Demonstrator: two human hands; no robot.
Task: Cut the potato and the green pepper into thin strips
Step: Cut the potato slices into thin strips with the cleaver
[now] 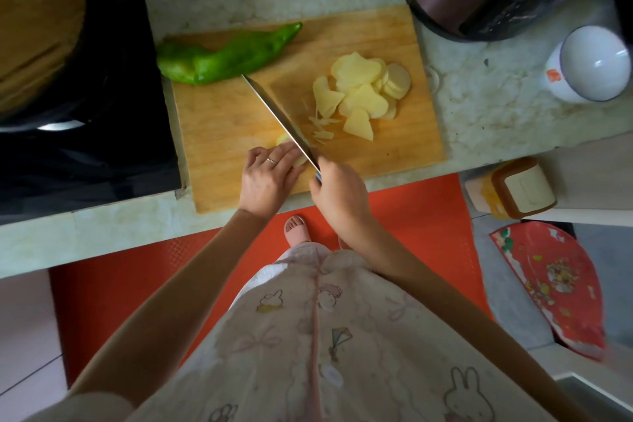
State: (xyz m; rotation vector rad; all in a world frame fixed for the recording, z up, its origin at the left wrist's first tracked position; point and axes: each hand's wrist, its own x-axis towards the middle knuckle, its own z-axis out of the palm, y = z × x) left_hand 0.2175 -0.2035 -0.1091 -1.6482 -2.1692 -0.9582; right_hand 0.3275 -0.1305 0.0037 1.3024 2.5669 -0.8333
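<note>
The left hand (270,175) sits near the front edge of the cutting board (222,113), fingers curled down over a small potato stack (285,139), pinning it. The right hand (337,192) grips the handle of the knife (281,115); its blade runs diagonally against the left fingers. A few thin strips (322,129) lie just right of the blade, with loose potato slices (363,89) beyond. The green pepper (226,56) lies whole at the board's far left corner, well apart from both hands.

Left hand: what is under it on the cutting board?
Pale potato slices peek out past the left hand, beside the knife; the hand covers how many lie beneath.
</note>
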